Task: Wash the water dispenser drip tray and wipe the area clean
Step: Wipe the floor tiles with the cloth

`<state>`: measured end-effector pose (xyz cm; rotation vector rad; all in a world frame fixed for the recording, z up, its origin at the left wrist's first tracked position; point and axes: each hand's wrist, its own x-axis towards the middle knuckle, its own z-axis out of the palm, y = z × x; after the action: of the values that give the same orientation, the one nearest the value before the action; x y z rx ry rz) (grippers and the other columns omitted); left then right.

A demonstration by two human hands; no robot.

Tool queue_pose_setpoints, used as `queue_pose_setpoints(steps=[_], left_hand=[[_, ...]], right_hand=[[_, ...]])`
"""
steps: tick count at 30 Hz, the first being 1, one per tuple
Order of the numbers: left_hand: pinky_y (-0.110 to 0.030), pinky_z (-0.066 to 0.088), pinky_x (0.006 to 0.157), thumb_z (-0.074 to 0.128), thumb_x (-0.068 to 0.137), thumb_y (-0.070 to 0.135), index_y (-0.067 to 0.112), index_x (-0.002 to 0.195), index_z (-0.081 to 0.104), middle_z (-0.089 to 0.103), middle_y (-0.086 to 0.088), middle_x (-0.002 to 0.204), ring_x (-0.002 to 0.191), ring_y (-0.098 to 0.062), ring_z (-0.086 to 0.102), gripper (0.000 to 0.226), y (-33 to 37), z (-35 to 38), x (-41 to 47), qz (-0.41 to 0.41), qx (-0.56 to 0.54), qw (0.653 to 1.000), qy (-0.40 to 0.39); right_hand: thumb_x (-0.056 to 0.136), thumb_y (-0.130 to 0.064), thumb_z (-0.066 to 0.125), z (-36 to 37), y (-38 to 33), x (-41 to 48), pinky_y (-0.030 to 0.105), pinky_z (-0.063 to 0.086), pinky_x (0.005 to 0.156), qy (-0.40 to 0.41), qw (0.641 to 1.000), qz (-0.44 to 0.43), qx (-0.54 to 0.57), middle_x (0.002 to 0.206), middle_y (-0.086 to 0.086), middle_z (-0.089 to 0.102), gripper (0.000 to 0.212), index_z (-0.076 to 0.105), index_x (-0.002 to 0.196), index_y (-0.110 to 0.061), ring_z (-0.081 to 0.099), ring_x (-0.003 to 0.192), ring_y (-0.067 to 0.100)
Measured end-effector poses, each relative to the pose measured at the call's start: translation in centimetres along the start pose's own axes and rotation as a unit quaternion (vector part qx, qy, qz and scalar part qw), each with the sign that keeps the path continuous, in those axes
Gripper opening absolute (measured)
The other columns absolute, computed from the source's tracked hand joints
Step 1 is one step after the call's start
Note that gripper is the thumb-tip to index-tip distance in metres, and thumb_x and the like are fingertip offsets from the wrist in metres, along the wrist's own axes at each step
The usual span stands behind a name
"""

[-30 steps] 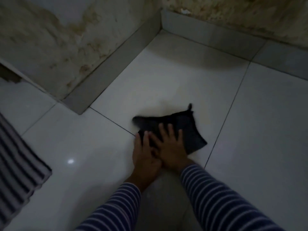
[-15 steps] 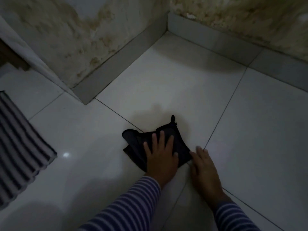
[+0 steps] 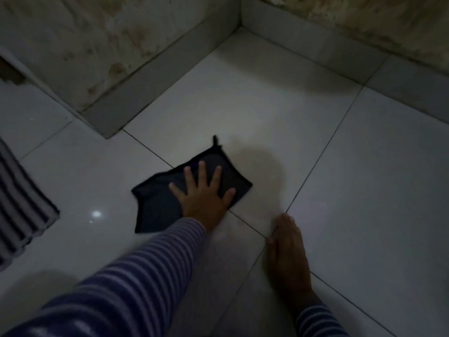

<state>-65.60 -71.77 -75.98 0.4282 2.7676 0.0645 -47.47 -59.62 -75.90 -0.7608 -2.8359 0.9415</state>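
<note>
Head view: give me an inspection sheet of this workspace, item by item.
Surface: pale tiled floor with dark grout lines; a faint darker patch right of the cloth, wet or shadow, cannot tell.
Job's things: dark cloth flat on the floor; drip tray not in view.
Clutter: striped mat at the left edge.
Grips: left hand spread flat on the cloth, fingers open; right hand flat on the bare floor, apart from the cloth, holding nothing.
Cables: nothing seen.
Surroundings: stained walls meeting at a corner, with a grey skirting along the base; dim light.
</note>
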Motion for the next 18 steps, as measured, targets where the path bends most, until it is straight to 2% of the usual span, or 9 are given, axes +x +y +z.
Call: queue_pose_setpoints(steps=[3, 6, 8, 10, 11, 13, 14, 16, 18], left_hand=[[-0.069, -0.008, 0.108, 0.015, 0.088, 0.072, 0.038, 0.151, 0.001, -0.012, 0.001, 0.162, 0.148, -0.033, -0.011, 0.074, 2.5, 0.9, -0.6, 0.107, 0.025, 0.994, 0.006], [-0.068, 0.013, 0.108, 0.034, 0.085, 0.067, 0.031, 0.148, 0.033, 0.012, 0.001, 0.158, 0.145, -0.036, 0.021, 0.072, 2.6, 3.6, -7.6, 0.225, 0.025, 0.973, 0.031], [-0.064, 0.02, 0.108, 0.043, 0.082, 0.067, 0.031, 0.144, 0.04, 0.025, 0.0, 0.155, 0.145, -0.033, 0.023, 0.072, 0.8, 5.8, -12.7, 0.259, 0.024, 0.965, 0.035], [-0.059, 0.015, 0.107, 0.043, 0.08, 0.07, 0.033, 0.144, 0.037, 0.031, 0.0, 0.153, 0.148, -0.028, 0.007, 0.075, -2.1, 6.8, -15.8, 0.252, 0.032, 0.966, 0.045], [-0.06, 0.015, 0.106, 0.041, 0.079, 0.072, 0.034, 0.144, 0.037, 0.032, 0.0, 0.153, 0.148, -0.028, 0.007, 0.075, -3.2, 6.8, -16.0, 0.242, 0.036, 0.968, 0.047], [-0.066, 0.019, 0.106, 0.038, 0.08, 0.073, 0.035, 0.144, 0.038, 0.032, -0.002, 0.154, 0.145, -0.033, 0.02, 0.074, -3.8, 5.6, -14.4, 0.184, 0.038, 0.982, 0.036], [-0.069, 0.017, 0.106, 0.034, 0.082, 0.073, 0.035, 0.146, 0.035, 0.028, -0.002, 0.156, 0.144, -0.036, 0.022, 0.074, -3.2, 4.8, -12.7, 0.14, 0.03, 0.989, 0.038], [-0.069, 0.002, 0.108, 0.025, 0.084, 0.074, 0.038, 0.151, 0.018, 0.008, -0.001, 0.163, 0.148, -0.036, 0.004, 0.076, -0.6, 3.2, -8.3, 0.049, 0.0, 0.999, 0.024], [-0.067, -0.008, 0.109, 0.022, 0.087, 0.072, 0.037, 0.152, 0.004, -0.007, -0.001, 0.163, 0.148, -0.033, -0.011, 0.076, 3.3, 2.4, -4.7, 0.028, -0.012, 1.0, 0.002]], right_hand=[[0.093, -0.021, 0.038, -0.5, -0.1, -0.2, 0.033, 0.017, 0.115, 0.063, 0.992, 0.027, 0.102, 0.146, 0.005, 0.03, 0.053, 0.035, 0.141, 0.0, 0.026, 0.138, 0.018], [0.1, -0.015, 0.041, -1.3, 0.5, -0.3, 0.032, 0.027, 0.112, 0.124, 0.971, 0.09, 0.186, 0.145, 0.007, 0.043, 0.039, 0.045, 0.138, -0.004, 0.038, 0.135, 0.018], [0.1, -0.013, 0.042, -1.7, 0.9, -0.4, 0.036, 0.032, 0.111, 0.126, 0.956, 0.127, 0.234, 0.141, 0.009, 0.05, 0.036, 0.05, 0.135, -0.007, 0.045, 0.131, 0.021], [0.1, -0.014, 0.043, -2.1, 0.8, -0.4, 0.036, 0.033, 0.111, 0.112, 0.951, 0.14, 0.253, 0.139, 0.008, 0.052, 0.036, 0.051, 0.134, -0.008, 0.046, 0.129, 0.02], [0.1, -0.015, 0.043, -2.2, 0.9, -0.4, 0.035, 0.032, 0.111, 0.103, 0.952, 0.143, 0.25, 0.14, 0.008, 0.051, 0.037, 0.05, 0.135, -0.008, 0.045, 0.129, 0.019], [0.1, -0.016, 0.044, -2.3, 0.9, -0.3, 0.032, 0.03, 0.111, 0.088, 0.957, 0.14, 0.237, 0.142, 0.009, 0.049, 0.038, 0.048, 0.136, -0.006, 0.043, 0.131, 0.02], [0.1, -0.016, 0.044, -2.3, 0.8, -0.4, 0.031, 0.028, 0.111, 0.083, 0.959, 0.138, 0.231, 0.142, 0.008, 0.048, 0.039, 0.047, 0.137, -0.006, 0.042, 0.132, 0.019], [0.1, -0.018, 0.043, -2.5, 0.5, -0.3, 0.027, 0.026, 0.111, 0.076, 0.96, 0.142, 0.229, 0.142, 0.003, 0.046, 0.039, 0.046, 0.138, -0.008, 0.04, 0.132, 0.015], [0.101, -0.021, 0.042, -3.0, 0.3, -0.2, 0.024, 0.028, 0.108, 0.067, 0.951, 0.159, 0.257, 0.136, -0.004, 0.047, 0.038, 0.048, 0.138, -0.012, 0.041, 0.128, 0.01]])
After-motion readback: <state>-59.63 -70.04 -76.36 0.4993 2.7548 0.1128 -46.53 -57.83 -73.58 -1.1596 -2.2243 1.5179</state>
